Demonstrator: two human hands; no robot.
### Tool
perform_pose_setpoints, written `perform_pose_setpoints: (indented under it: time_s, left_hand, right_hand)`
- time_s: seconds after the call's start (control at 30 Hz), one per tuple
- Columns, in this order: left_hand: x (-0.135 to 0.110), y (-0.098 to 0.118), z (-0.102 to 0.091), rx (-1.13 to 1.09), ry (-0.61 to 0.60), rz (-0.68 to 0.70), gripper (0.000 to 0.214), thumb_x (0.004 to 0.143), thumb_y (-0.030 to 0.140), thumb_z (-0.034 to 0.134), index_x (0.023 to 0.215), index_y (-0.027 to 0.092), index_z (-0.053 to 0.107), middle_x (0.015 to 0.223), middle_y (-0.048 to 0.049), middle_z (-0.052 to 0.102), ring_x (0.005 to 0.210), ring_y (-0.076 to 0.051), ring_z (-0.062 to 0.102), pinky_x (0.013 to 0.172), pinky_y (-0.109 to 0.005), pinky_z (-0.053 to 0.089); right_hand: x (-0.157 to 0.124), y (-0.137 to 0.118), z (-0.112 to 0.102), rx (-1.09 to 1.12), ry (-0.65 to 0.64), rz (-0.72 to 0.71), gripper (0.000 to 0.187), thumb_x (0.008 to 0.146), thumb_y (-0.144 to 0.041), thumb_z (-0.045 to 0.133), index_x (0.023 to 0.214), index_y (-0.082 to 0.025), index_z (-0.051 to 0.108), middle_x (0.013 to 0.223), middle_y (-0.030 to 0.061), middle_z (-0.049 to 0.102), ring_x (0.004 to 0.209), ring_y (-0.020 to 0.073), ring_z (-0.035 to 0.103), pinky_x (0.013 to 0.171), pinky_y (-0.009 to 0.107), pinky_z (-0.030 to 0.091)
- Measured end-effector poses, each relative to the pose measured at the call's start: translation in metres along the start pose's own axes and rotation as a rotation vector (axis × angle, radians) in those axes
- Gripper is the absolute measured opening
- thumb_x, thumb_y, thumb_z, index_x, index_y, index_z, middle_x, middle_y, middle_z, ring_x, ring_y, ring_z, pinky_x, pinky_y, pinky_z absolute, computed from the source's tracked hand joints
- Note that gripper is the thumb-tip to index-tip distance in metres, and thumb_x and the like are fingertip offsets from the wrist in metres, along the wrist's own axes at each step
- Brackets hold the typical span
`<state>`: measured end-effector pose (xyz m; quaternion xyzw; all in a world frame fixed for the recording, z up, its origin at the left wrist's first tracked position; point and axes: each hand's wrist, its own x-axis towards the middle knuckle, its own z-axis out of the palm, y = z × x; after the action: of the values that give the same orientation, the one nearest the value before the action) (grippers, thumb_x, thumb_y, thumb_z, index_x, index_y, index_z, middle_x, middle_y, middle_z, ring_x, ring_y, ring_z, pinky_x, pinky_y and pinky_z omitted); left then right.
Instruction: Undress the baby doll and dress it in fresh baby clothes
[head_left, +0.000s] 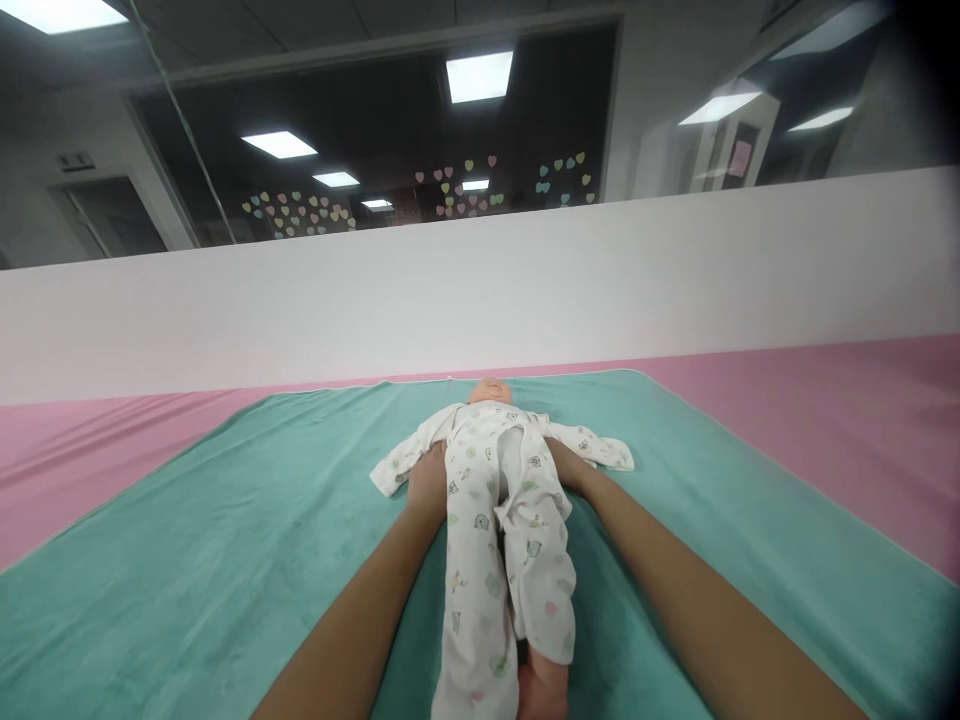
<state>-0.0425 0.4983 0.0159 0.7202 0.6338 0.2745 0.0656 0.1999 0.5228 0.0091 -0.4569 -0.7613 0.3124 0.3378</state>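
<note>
A baby doll [492, 391] lies on its back on a green sheet [225, 530], head far from me and legs toward me. It wears a white romper [476, 500] printed with small animals and leaves. The sleeves spread out to both sides, and a bare foot [544, 688] shows below one trouser leg. The front of the garment gapes near the waist. My left hand [430, 475] rests against the doll's side at the left, and my right hand [564, 462] is against its other side. The fingers of both hands are hidden by the doll and its clothing.
Pink cloth [840, 430] shows around the green sheet on both sides and at the back. Beyond it stands a low white wall [480, 290]. Above that is a dark window [375, 130] with heart-shaped stickers and reflected ceiling lights.
</note>
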Motion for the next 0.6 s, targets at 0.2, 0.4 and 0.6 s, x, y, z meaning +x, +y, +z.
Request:
perform_pose_setpoints:
  time_s: [0.2,0.4,0.6]
  left_hand:
    - [0.003,-0.001,0.005,-0.247,-0.032,0.056,0.022,0.08,0.015,0.04,0.087,0.014,0.06,0.099,-0.0131,0.063,0.097,-0.026,0.056,0.086,-0.034,0.041]
    - [-0.003,0.01,-0.006,-0.492,-0.062,0.021,0.02,0.075,0.016,0.049,0.091,0.012,0.061,0.106,-0.013,0.062,0.103,-0.028,0.053,0.091,-0.037,0.04]
    - [-0.012,0.024,-0.019,-0.637,-0.099,-0.053,0.022,0.076,0.025,0.052,0.089,0.013,0.064,0.093,-0.0133,0.066,0.111,-0.032,0.047,0.098,-0.047,0.032]
  right_hand:
    - [-0.003,0.003,0.002,0.152,0.011,0.06,0.028,0.071,-0.028,0.052,0.09,-0.011,0.065,0.101,0.0107,0.064,0.094,0.0245,0.055,0.089,0.038,0.041]
    - [-0.011,0.0,0.01,0.382,-0.073,0.128,0.033,0.076,-0.033,0.048,0.094,-0.009,0.061,0.092,0.0132,0.065,0.09,0.0203,0.058,0.083,0.033,0.046]
    - [-0.015,-0.012,0.007,0.436,-0.137,0.169,0.029,0.074,-0.032,0.051,0.092,-0.013,0.062,0.087,0.011,0.066,0.09,0.0209,0.059,0.084,0.034,0.047]
